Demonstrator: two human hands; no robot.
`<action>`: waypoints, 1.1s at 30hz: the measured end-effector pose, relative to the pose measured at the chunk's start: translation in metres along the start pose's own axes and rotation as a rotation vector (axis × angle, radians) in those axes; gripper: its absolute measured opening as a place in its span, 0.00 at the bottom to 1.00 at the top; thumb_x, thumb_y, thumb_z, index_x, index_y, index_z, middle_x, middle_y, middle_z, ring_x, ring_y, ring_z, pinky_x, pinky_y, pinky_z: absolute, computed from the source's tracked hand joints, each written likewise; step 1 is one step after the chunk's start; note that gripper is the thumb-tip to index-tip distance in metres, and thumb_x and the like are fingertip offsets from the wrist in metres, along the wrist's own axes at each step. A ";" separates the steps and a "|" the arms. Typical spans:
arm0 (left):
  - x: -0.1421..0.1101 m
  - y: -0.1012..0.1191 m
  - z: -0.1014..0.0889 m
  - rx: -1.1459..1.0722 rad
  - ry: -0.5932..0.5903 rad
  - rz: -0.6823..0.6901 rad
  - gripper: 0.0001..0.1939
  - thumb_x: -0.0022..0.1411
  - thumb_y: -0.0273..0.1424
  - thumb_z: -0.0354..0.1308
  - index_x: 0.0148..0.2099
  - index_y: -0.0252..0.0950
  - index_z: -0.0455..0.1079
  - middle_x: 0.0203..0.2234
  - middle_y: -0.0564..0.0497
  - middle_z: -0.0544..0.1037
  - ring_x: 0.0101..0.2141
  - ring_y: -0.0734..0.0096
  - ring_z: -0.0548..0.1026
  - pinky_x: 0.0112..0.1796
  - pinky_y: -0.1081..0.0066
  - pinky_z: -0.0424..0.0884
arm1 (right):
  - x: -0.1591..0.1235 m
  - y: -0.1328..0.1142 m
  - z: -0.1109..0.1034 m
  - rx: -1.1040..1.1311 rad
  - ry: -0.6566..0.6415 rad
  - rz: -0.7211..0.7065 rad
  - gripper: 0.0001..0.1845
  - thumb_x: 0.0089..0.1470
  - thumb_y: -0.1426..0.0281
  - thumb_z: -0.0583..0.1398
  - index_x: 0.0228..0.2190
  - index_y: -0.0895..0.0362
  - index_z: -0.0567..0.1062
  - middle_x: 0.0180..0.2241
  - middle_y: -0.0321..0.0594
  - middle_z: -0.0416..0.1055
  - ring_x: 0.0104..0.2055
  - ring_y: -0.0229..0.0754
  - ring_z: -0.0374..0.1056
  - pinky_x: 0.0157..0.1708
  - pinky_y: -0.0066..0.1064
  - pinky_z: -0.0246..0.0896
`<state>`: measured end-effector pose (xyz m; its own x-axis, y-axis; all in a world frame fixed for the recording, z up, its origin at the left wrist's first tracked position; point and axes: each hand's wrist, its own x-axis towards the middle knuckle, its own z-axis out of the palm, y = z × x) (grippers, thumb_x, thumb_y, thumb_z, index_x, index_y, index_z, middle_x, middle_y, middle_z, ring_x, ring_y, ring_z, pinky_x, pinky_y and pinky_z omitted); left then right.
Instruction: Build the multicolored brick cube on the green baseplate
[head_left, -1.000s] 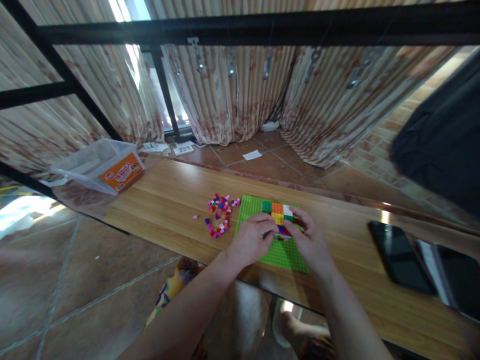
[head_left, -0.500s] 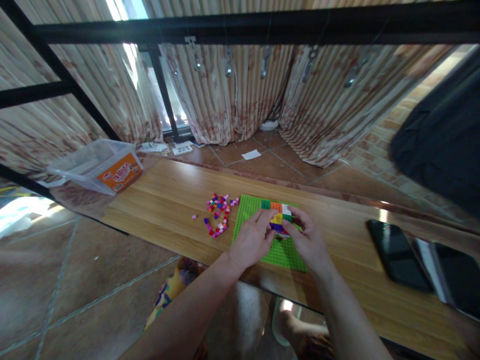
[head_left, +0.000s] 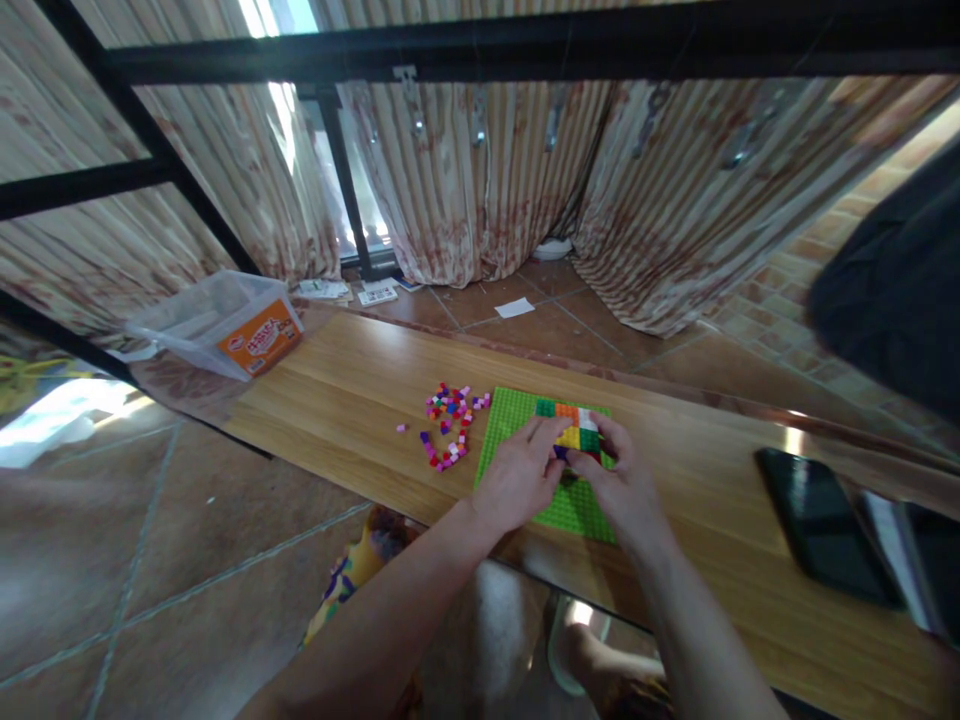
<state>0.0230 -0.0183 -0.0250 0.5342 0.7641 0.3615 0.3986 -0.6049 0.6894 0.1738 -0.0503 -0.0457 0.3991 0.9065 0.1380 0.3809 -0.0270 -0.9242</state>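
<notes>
On the long wood table (head_left: 360, 400), from where I'm stood: clear box (head_left: 262, 335) by its L end, green baseplate (head_left: 510, 410) approx. mid. L hand (head_left: 519, 475) & R hand (head_left: 619, 465) grip opp. sides of multicol. brick block (head_left: 571, 430) at plate's upper half; can't tell if it touches. Loose bricks (head_left: 450, 404) L of plate.

clear bin (head_left: 187, 318) | orange label (head_left: 259, 338) — white lettering (head_left: 268, 336), too blurred to read

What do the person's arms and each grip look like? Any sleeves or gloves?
The left forearm and right forearm are bare, with no sleeve, watch or bracelet showing. The left grip and right grip are ungloved; I can't tell about rings.
</notes>
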 end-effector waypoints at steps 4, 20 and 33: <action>0.001 0.001 0.000 0.001 -0.004 -0.001 0.25 0.58 0.19 0.52 0.57 0.39 0.58 0.43 0.48 0.71 0.41 0.68 0.72 0.44 0.67 0.71 | 0.000 0.002 -0.001 0.006 -0.004 0.006 0.33 0.45 0.60 0.64 0.53 0.55 0.69 0.51 0.47 0.70 0.51 0.51 0.67 0.54 0.50 0.58; -0.006 -0.018 -0.034 0.014 0.123 0.016 0.19 0.58 0.23 0.53 0.53 0.36 0.63 0.44 0.47 0.74 0.38 0.71 0.73 0.45 0.67 0.70 | -0.001 0.009 -0.004 0.047 -0.004 0.033 0.31 0.48 0.56 0.64 0.53 0.54 0.70 0.51 0.47 0.71 0.50 0.51 0.68 0.53 0.53 0.61; -0.035 -0.081 -0.118 0.038 -0.271 -0.294 0.08 0.55 0.23 0.54 0.33 0.35 0.74 0.27 0.53 0.78 0.29 0.75 0.73 0.33 0.76 0.66 | 0.003 0.002 -0.001 0.084 0.056 0.074 0.26 0.49 0.56 0.64 0.48 0.53 0.74 0.45 0.45 0.74 0.44 0.48 0.72 0.45 0.46 0.70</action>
<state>-0.1156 0.0301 -0.0193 0.5683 0.8223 -0.0298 0.5884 -0.3808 0.7133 0.1762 -0.0481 -0.0472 0.4706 0.8782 0.0858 0.2781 -0.0553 -0.9590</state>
